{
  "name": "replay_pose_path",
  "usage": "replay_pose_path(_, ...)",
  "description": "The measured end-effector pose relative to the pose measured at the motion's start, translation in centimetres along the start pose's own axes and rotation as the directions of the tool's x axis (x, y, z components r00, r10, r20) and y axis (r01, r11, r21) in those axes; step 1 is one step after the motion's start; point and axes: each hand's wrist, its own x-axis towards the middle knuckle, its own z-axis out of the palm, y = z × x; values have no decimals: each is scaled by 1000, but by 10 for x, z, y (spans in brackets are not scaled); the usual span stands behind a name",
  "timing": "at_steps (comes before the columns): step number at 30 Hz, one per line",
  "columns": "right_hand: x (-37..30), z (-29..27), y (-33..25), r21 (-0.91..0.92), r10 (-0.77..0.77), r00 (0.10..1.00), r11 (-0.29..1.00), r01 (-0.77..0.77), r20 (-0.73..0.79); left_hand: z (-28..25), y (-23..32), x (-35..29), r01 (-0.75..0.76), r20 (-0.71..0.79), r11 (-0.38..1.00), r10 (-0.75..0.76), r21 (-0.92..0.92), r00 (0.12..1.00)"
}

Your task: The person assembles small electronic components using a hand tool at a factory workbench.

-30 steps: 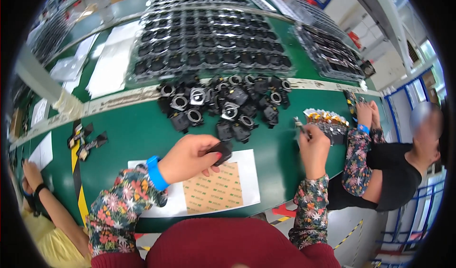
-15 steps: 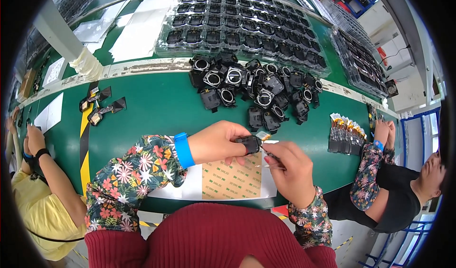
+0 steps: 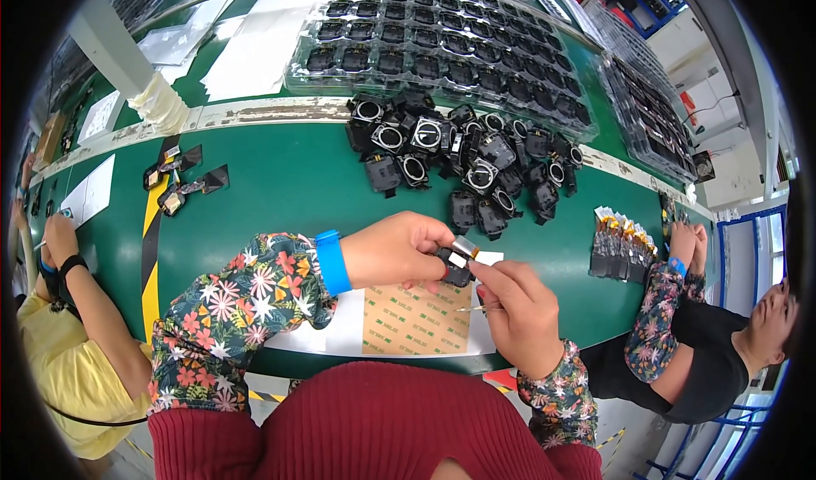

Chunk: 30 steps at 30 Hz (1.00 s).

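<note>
My left hand point(image 3: 406, 246) pinches a small black plastic housing point(image 3: 460, 274) above the sheet in front of me. A silver flat piece with an orange strip point(image 3: 465, 247) stands up from the housing's upper side. Close against its right edge are the thumb and forefinger of my right hand point(image 3: 520, 310), which also keeps a thin pointed metal tool point(image 3: 473, 309) in its curled fingers, tip toward the left. Under both hands lies a tan printed backing sheet point(image 3: 415, 323) on white paper point(image 3: 340, 331).
A heap of black housings with round rings point(image 3: 480, 174) lies beyond my hands, before clear trays of black parts point(image 3: 442, 42). Flex parts point(image 3: 625, 246) sit at right, a few black pieces point(image 3: 183, 182) at left. Co-workers sit on both sides point(image 3: 693, 344).
The housing has tilted, and the silver piece with the orange strip now stands upright on it. My right hand has closed in on it, with the tool turned down to the left.
</note>
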Motion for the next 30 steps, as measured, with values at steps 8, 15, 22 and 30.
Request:
replay_pose_path(8,1,-4,-7,-115,3,991,993,12,130,-2,-2,0,-36,31,999,35,23,999)
replay_pose_path(15,4,-7,-10,-187,-8,978,981,47,207,-1,-1,2,5,0,999,-5,47,1000)
replay_pose_path(22,4,-7,-8,-173,-13,970,983,56,241,2,0,1,-47,-27,998,48,42,998)
replay_pose_path(30,3,-5,-4,-135,-17,970,990,51,242,4,-2,1,-17,-95,994,27,104,995)
